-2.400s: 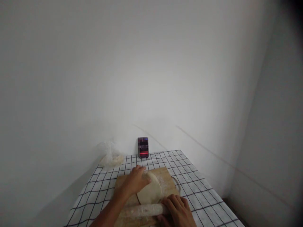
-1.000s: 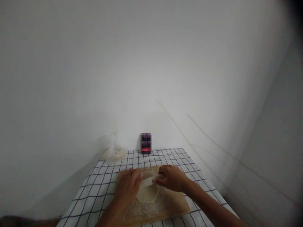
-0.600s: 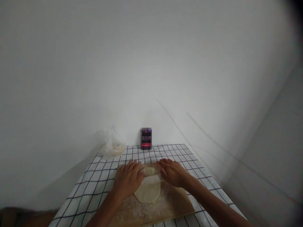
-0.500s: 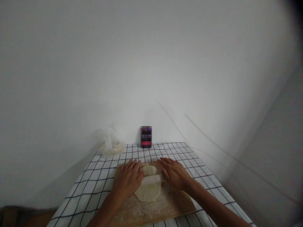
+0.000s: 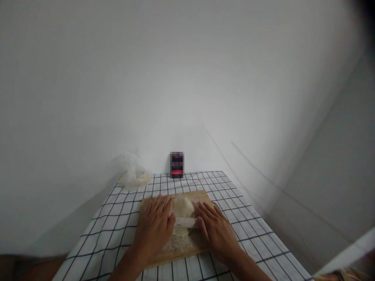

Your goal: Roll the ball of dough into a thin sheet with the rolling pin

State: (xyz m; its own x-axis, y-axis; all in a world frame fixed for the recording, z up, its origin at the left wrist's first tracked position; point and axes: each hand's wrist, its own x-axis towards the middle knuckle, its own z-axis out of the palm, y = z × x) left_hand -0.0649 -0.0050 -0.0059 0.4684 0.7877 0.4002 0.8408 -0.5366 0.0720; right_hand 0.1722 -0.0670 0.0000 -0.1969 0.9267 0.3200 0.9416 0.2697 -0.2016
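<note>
A pale, flour-dusted rolling pin [image 5: 186, 223] lies crosswise on a flat sheet of dough [image 5: 183, 206], with dough showing beyond it and a smaller strip on the near side. My left hand [image 5: 158, 222] rests palm down over the pin's left end, fingers stretched forward, thumb beside the pin. Over the right end, my right hand [image 5: 216, 230] lies the same way, fingers extended. Both palms hide the pin's ends. Under everything is a floury wooden board [image 5: 172, 257].
A white cloth with a dark grid [image 5: 252, 238] covers the table. At the back left sits a clear plastic bag [image 5: 133, 171] with something pale in or under it. A dark blurred box-like object [image 5: 177, 165] stands against the white wall [image 5: 187, 86].
Both hands and the rolling pin have come nearer to me over the dough, so more dough shows beyond the pin and less before it. The camera view has shifted slightly.
</note>
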